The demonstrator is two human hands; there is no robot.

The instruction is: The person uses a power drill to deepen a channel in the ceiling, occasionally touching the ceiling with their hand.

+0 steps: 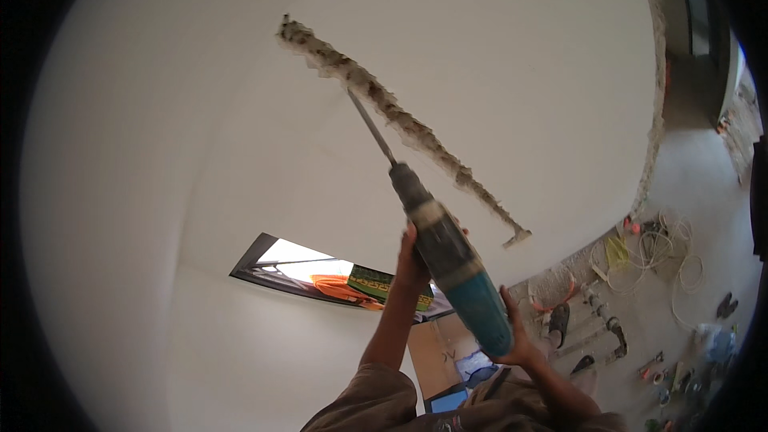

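Observation:
Both my hands hold a teal and black rotary hammer (448,252), its body pointing up and to the left. My left hand (412,260) is wrapped round the front part of its body. At the rear end, my right hand (518,336) grips it, with the handle mostly hidden. A long metal chisel bit (371,126) sticks out of the front. The bit's tip is at the lower edge of a rough groove (400,118) cut diagonally across the white wall (520,72); whether it touches cannot be told. Bare, broken masonry shows inside the groove.
A dark-framed window (256,256) with orange and green cloth is at lower left. A cardboard box (432,356) stands below. On the floor at right lie coiled white cable (652,252), footwear (726,306) and scattered tools (660,376). The wall's broken edge (658,96) is at far right.

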